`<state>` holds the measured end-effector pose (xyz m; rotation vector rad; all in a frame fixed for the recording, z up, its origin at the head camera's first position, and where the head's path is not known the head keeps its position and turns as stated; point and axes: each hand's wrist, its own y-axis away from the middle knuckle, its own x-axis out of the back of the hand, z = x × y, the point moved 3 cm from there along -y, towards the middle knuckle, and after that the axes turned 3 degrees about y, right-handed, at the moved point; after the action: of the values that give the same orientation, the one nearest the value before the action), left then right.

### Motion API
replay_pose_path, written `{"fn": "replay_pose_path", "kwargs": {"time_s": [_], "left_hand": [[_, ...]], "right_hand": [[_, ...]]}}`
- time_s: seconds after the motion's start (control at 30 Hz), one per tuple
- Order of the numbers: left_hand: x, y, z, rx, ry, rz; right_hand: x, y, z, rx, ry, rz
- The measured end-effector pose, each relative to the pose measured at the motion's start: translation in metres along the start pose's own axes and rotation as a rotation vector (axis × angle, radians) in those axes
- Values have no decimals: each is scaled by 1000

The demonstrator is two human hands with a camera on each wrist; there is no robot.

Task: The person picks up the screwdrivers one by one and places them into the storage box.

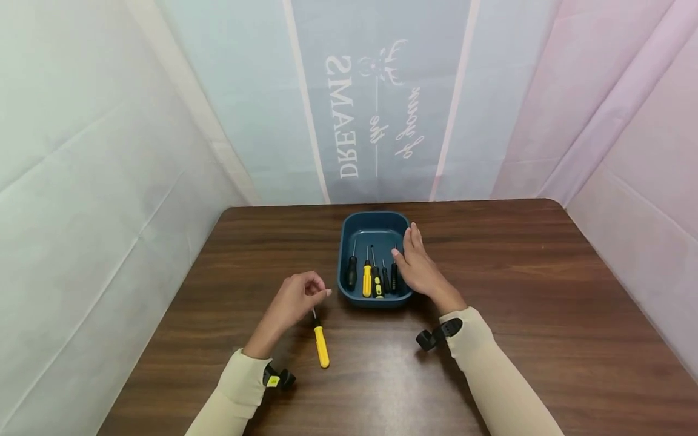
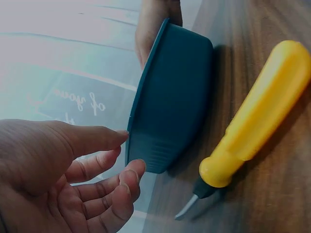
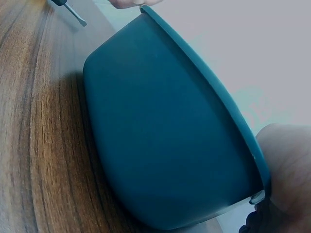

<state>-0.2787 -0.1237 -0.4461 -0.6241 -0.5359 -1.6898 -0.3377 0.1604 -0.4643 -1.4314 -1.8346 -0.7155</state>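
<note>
A yellow-handled screwdriver (image 1: pixel 322 348) lies on the table, its tip toward the tray. My left hand (image 1: pixel 295 298) hovers over that tip, fingers loosely bent. In the left wrist view, nothing is between the thumb and fingers, and the yellow screwdriver (image 2: pixel 252 116) lies apart from them. A dark teal tray (image 1: pixel 376 238) stands ahead, seen from outside in the right wrist view. My right hand (image 1: pixel 420 266) rests along its right side with fingers extended and the thumb over the rim. Inside, several screwdrivers lie side by side, including a yellow one (image 1: pixel 367 281) and a black one (image 1: pixel 352 272).
The brown wooden table (image 1: pixel 491 272) extends on both sides of the tray. A printed cloth backdrop (image 1: pixel 245 91) hangs behind the table's far edge, with pale cloth walls at left and right. Each wrist carries a small black camera (image 1: pixel 427 340).
</note>
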Motion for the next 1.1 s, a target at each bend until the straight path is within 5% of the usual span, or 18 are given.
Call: {"fn": "replay_pose_path", "kwargs": {"time_s": [0.77,1.1], "left_hand": [[-1,27,-11,108,-19,-113],[-7,33,-12,77,-21,-163]], "right_hand": [[3,-2,-3,1,-22,-11],[5,-2,-1,1,-25,-23]]}}
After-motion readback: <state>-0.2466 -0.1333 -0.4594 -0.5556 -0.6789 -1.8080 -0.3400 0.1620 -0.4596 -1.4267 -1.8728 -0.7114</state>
